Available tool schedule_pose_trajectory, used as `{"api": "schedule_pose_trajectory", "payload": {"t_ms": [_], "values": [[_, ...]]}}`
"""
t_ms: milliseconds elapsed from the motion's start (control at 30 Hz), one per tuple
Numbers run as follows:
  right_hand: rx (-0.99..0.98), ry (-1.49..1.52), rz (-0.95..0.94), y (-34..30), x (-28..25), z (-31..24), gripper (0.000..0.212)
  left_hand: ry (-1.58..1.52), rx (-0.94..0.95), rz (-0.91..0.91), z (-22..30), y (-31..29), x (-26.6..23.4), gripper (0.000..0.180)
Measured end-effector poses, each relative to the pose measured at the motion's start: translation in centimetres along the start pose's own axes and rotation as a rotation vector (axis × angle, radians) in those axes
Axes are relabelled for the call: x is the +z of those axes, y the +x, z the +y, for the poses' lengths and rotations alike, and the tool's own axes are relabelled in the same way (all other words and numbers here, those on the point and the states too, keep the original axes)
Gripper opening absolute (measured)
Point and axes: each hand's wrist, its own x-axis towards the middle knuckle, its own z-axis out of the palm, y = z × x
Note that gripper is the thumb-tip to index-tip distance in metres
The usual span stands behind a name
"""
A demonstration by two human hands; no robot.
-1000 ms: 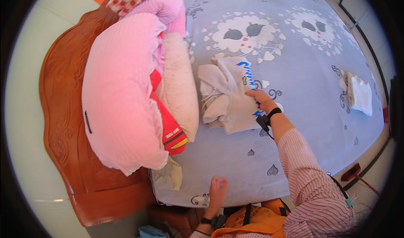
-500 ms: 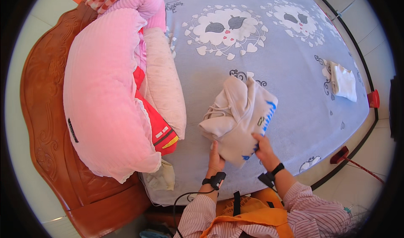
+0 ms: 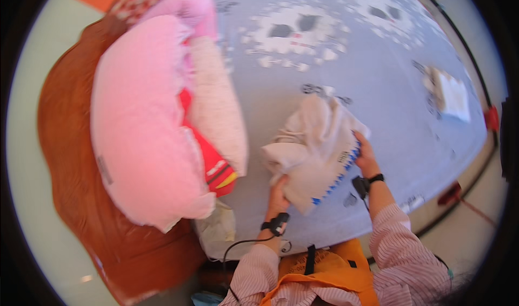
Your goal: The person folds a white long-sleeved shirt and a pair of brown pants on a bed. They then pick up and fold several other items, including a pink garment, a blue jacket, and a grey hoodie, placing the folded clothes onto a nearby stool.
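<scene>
A folded beige hoodie [image 3: 319, 149] with blue marks along one edge lies on the grey-blue bedspread [image 3: 389, 143] in front of me. Its hood is bunched toward the far end. My left hand [image 3: 278, 196] grips the near left edge, with the fingers partly hidden by the cloth. At the far right corner my right hand [image 3: 366, 153] has hold of the blue-marked edge, its fingertips partly tucked out of sight. Both wrists carry dark straps with small devices.
Left of the hoodie are a big pink pillow [image 3: 140, 127], a cream pillow [image 3: 219, 106] and a red cloth [image 3: 208, 154], beside a carved wooden headboard [image 3: 70, 138]. A folded white cloth [image 3: 452, 96] lies at the right. A red dustpan-like object [image 3: 448, 193] stands past the bed edge.
My right hand has moved up and right along the hoodie's blue-marked edge. The hoodie has turned and spread slightly. My left hand stays at its near left edge. The view has shifted and blurred.
</scene>
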Motion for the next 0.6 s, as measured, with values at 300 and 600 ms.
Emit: {"api": "schedule_pose_trajectory", "payload": {"t_ms": [300,600], "values": [[-0.081,-0.146,-0.010,-3.4,1.9,-3.0,0.041,0.090,0.109,-0.221,5.3,-6.6,6.4,0.045],[-0.188,-0.193,-0.311,-13.6,24.1,-10.4,0.040,0.155,0.382,-0.351,17.4,-20.9,14.1,0.048]]}}
